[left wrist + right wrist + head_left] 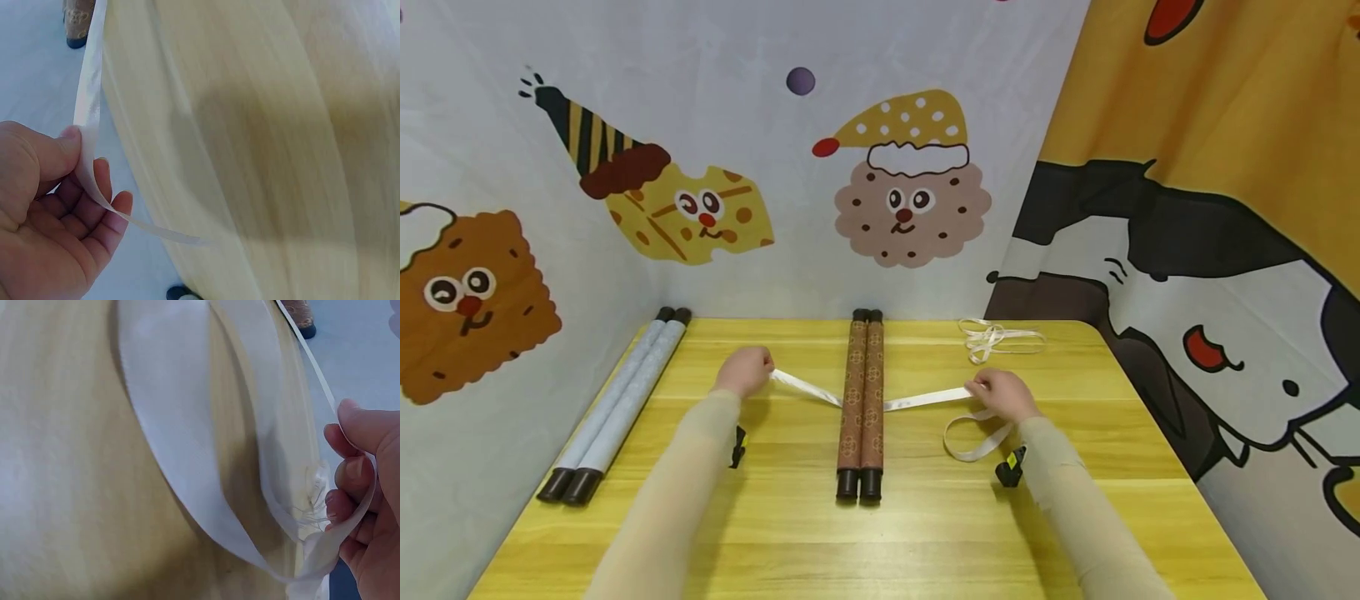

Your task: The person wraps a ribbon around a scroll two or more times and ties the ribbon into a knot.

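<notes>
Two brown patterned scrolls (pixel 862 400) with dark end knobs lie side by side mid-table. A white ribbon (pixel 928 400) passes beneath them and rises at both sides. My left hand (pixel 745 372) pinches one part of it between thumb and fingers, left of the scrolls; in the left wrist view a short tail of ribbon (pixel 159 232) hangs past the fingers. On the other side my right hand (pixel 1004 395) pinches the ribbon too. From there its longer tail loops down onto the table, filling much of the right wrist view as a wide white band (pixel 169 406).
Two pale blue scrolls (pixel 632 392) lie along the table's left edge. A loose tangle of white ribbon (pixel 996 340) rests at the back right. The wooden table (pixel 925 550) meets a cartoon-printed cloth backdrop (pixel 760 283) behind.
</notes>
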The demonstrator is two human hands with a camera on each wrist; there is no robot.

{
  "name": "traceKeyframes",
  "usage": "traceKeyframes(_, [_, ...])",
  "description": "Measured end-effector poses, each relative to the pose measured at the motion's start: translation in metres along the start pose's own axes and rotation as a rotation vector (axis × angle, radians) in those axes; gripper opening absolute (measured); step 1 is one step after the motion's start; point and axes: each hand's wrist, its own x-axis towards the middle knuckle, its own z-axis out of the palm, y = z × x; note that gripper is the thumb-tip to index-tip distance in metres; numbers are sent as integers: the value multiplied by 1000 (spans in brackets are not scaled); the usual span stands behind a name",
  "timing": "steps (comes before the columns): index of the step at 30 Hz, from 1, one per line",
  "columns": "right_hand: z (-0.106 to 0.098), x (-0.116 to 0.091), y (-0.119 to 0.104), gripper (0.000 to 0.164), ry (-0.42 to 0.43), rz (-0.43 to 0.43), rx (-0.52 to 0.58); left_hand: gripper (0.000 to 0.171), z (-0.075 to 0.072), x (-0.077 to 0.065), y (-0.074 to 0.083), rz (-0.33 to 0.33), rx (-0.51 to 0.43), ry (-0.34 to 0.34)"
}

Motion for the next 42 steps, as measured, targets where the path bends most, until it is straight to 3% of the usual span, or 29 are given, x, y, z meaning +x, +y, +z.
traceKeyframes(16, [-17, 1, 11, 30, -48, 76, 48, 16, -40, -6, -33, -21, 58, 118])
traceKeyframes(23, [-26, 4, 12, 37, -68, 121, 88, 16, -51, -11, -47, -58, 57, 145])
traceKeyframes(30, [-37, 5, 13, 36, -30, 84, 76, 17, -59, -16, -59, -105, 42, 198])
traceKeyframes(37, [-46, 3, 17, 35, -17, 109, 97, 17, -71, -23, -70, -138, 52, 303])
traceKeyframes(42, [-54, 0, 22, 34, 4, 119, 99, 20, -83, -30, -79, -187, -16, 364])
